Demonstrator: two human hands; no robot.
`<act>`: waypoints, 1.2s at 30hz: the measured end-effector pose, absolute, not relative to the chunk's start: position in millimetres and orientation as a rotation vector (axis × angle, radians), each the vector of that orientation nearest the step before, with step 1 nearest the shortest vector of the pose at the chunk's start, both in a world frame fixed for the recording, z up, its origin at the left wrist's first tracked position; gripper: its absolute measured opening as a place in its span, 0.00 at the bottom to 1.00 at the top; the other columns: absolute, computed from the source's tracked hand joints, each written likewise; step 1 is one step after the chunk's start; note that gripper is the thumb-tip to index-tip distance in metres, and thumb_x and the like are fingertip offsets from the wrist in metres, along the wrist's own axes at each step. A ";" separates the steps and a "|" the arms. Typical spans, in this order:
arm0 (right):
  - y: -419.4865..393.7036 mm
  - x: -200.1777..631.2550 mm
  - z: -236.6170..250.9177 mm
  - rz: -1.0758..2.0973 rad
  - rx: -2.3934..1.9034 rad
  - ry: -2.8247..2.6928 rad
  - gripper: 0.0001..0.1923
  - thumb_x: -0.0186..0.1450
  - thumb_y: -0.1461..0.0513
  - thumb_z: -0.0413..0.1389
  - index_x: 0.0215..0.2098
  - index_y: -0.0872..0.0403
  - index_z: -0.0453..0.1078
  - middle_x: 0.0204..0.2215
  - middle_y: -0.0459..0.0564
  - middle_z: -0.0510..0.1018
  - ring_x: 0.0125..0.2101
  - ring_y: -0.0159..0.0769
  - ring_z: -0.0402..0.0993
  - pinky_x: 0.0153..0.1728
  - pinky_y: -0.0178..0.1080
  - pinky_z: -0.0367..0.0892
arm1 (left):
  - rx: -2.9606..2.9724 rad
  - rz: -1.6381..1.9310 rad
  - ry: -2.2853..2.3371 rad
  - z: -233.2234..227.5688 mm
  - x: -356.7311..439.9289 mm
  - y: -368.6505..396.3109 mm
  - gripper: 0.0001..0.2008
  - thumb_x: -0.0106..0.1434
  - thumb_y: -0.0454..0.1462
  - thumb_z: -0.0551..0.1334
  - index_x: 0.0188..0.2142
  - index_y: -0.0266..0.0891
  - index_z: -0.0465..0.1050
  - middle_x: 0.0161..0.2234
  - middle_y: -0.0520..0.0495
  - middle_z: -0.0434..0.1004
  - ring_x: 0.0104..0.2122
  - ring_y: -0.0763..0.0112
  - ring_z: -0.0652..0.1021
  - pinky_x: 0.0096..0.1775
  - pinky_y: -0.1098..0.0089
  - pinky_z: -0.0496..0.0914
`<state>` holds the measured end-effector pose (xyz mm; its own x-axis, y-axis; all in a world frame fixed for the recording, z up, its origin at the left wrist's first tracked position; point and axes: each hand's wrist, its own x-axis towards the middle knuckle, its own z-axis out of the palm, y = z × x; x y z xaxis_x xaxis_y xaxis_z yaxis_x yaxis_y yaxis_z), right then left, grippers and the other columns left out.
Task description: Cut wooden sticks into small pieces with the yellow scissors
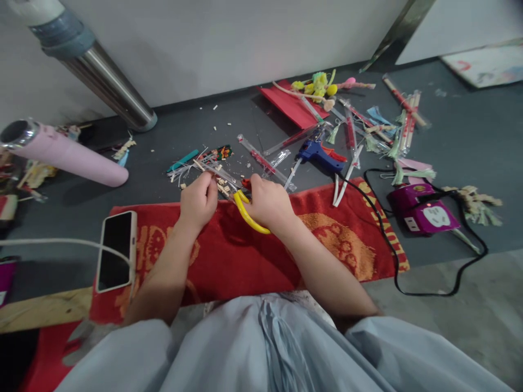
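My right hand (pixel 267 204) grips yellow-handled cutters (pixel 247 214), whose jaws point left toward my left hand. My left hand (pixel 199 200) pinches a thin pale wooden stick (pixel 215 178) that runs up and left from the cutter jaws. Both hands hover over the far edge of a red and gold cloth (pixel 245 256) spread on the dark floor. Small cut wood bits (pixel 223 188) lie just beyond my fingers.
A blue glue gun (pixel 316 154) lies beyond my right hand, its black cord looping to a purple power strip (pixel 423 209). A phone (pixel 116 250) on a white cable lies on the cloth at left. A pink tube (pixel 67 155), a metal pole (pixel 106 90), red paper (pixel 292 106) and pom-poms lie around.
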<state>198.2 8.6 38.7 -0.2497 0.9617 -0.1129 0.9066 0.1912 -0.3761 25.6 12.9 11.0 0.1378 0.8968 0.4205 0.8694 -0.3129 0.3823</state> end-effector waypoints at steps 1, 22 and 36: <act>9.4 198.7 38.1 0.558 -1.826 -2.293 0.30 0.64 0.41 0.42 0.42 0.59 0.65 0.35 0.60 0.78 0.35 0.49 0.76 0.31 0.40 0.64 | 2.364 0.932 1.842 11.0 26.5 12.4 0.15 0.67 0.39 0.47 0.39 0.38 0.70 0.28 0.46 0.73 0.30 0.69 0.73 0.34 0.69 0.64; 13.9 199.8 29.4 1.042 -1.511 -1.691 0.20 0.64 0.45 0.47 0.29 0.52 0.63 0.25 0.46 0.76 0.28 0.32 0.72 0.31 0.32 0.59 | 2.399 1.180 1.284 -7.2 50.9 0.7 0.25 0.64 0.50 0.51 0.55 0.39 0.59 0.52 0.38 0.68 0.53 0.60 0.69 0.54 0.56 0.65; 14.5 196.8 30.1 1.015 -1.656 -1.818 0.20 0.64 0.46 0.47 0.31 0.52 0.67 0.27 0.48 0.77 0.28 0.34 0.71 0.29 0.32 0.57 | 1.972 0.925 1.178 -16.0 62.4 -7.1 0.55 0.43 0.63 0.63 0.63 0.39 0.48 0.63 0.33 0.50 0.65 0.47 0.50 0.64 0.48 0.47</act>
